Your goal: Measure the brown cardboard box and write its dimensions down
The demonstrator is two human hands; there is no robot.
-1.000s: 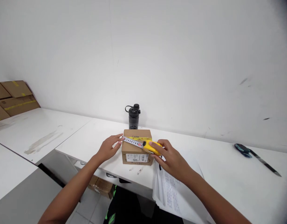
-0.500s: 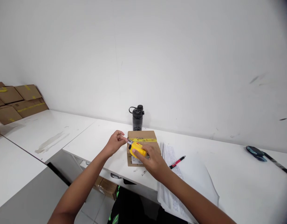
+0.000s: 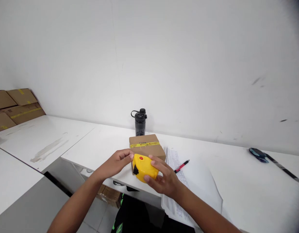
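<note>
A yellow tape measure [image 3: 145,166] with a red button and a black tab is held up in front of a cardboard box [image 3: 146,149]. My right hand [image 3: 165,178] grips its case from the right, thumb below and fingers above. At the upper left corner of the case, the thumb and forefinger of my left hand [image 3: 119,163] are pinched together against it. Whether any blade sticks out between those fingertips is hidden. Yellow printed tape runs across the box top, and the tape measure covers the box's front part.
A black bottle [image 3: 140,123] stands behind the box. Right of it lie papers [image 3: 200,184] with a red and black pen [image 3: 182,166] on them. Scissors [image 3: 273,161] rest farther right. Several taped boxes [image 3: 25,111] are stacked at far left, above a stained white tabletop [image 3: 76,124].
The tape measure has come nearer to me, off its place over the box, and is turned. The short metal end that showed at my left fingertips no longer shows. The box sits slightly rotated.
</note>
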